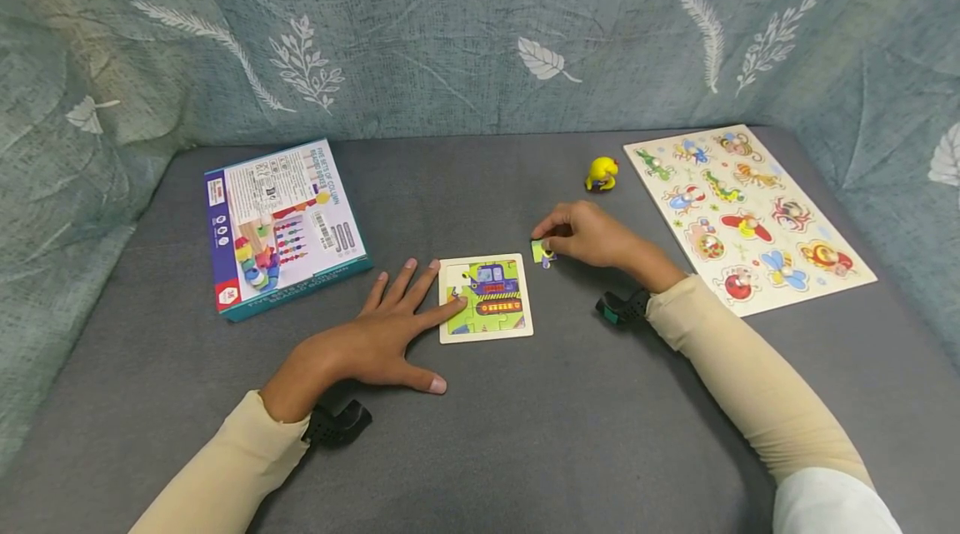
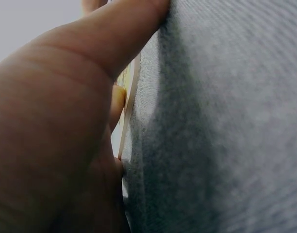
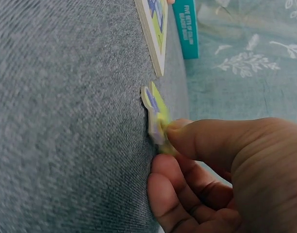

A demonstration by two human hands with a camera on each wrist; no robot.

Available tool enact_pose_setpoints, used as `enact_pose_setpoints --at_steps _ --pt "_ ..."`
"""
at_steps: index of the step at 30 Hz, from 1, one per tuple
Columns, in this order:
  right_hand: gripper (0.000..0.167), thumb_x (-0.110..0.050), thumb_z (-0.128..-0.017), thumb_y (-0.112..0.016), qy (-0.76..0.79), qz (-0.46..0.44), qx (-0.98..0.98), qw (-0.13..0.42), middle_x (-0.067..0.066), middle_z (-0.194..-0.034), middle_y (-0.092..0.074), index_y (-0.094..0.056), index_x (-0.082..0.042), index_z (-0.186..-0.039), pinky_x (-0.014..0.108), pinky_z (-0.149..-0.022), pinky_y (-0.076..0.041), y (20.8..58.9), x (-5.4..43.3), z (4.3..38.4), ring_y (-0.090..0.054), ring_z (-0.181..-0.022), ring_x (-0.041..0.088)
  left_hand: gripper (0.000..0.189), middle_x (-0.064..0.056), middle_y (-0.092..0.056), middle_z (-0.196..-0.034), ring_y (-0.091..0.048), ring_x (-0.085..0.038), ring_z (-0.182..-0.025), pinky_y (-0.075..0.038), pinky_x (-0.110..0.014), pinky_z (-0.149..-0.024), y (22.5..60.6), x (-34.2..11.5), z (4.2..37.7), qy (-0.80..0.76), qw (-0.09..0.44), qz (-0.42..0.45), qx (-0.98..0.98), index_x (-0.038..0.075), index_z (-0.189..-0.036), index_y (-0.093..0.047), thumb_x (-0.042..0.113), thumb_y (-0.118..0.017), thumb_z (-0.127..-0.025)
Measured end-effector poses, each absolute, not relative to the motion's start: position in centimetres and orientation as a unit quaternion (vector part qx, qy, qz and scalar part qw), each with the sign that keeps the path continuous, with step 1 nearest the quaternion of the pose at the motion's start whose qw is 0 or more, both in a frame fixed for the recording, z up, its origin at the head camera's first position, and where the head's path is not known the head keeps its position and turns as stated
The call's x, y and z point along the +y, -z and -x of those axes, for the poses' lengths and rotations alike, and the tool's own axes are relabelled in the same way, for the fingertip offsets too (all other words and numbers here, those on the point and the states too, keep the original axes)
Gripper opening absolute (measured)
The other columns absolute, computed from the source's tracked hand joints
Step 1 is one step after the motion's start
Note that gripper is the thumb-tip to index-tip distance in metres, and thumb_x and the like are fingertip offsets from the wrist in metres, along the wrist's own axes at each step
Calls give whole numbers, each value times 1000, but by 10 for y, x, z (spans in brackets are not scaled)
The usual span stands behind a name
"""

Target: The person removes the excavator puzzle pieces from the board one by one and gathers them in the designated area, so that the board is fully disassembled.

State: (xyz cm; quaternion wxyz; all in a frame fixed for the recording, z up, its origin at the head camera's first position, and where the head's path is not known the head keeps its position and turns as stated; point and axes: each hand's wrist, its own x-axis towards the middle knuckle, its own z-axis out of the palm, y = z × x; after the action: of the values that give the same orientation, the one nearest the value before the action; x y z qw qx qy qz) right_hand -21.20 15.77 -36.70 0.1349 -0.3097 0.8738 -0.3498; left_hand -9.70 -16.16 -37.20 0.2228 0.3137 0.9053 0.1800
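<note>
A square wooden jigsaw puzzle point(image 1: 486, 334) with a purple vehicle on green lies at the middle of the table. My left hand point(image 1: 386, 338) is spread flat beside it, index finger resting on the puzzle's left part and the other fingertips by its left edge. Just right of the puzzle, my right hand point(image 1: 592, 236) pinches a small green and purple puzzle piece point(image 1: 538, 252) between thumb and fingers, close to the tabletop. In the right wrist view the piece point(image 3: 156, 109) tilts near the cloth, its lower end partly covered by the thumb.
On the left lies a boxed bead set point(image 1: 285, 226). A yellow toy duck point(image 1: 602, 173) stands behind my right hand. At the right, a wooden board with insect and animal pictures point(image 1: 742, 217) lies flat beside my right forearm. A leaf-patterned curtain point(image 1: 465, 42) hangs behind the grey table.
</note>
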Motion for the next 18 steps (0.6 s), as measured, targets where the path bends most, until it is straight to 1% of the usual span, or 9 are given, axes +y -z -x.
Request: enact_pose_setpoints --at_steps 8,13,15,18 --pt "17 0 -92 -63 347 306 878 124 12 -99 -67 -72 2 -106 33 -71 -46 368 158 214 -62 -84 19 98 -12 14 -161 21 -35 -143 13 -59 -108 370 -158 97 -171 233 -301 909 31 -156 -24 68 -69 -76" --pt "17 3 -91 -63 356 313 875 96 12 -96 -67 -72 4 -104 34 -73 -48 369 157 215 -62 -84 21 88 -14 11 -161 15 -36 -145 11 -61 -108 367 -150 98 -201 219 -273 915 27 -151 -35 62 -71 -79" --pt "16 3 -90 -63 358 316 874 83 12 -95 -68 -73 4 -104 34 -72 -48 369 156 215 -61 -83 21 81 -15 7 -161 11 -36 -145 10 -62 -107 366 -145 99 -216 207 -273 914 23 -147 -40 57 -71 -81" --pt "15 2 -90 -65 358 324 873 67 11 -93 -68 -73 3 -103 33 -70 -46 368 155 216 -59 -80 19 73 -17 4 -161 8 -36 -146 9 -62 -108 365 -139 101 -226 196 -278 913 21 -143 -43 54 -71 -84"
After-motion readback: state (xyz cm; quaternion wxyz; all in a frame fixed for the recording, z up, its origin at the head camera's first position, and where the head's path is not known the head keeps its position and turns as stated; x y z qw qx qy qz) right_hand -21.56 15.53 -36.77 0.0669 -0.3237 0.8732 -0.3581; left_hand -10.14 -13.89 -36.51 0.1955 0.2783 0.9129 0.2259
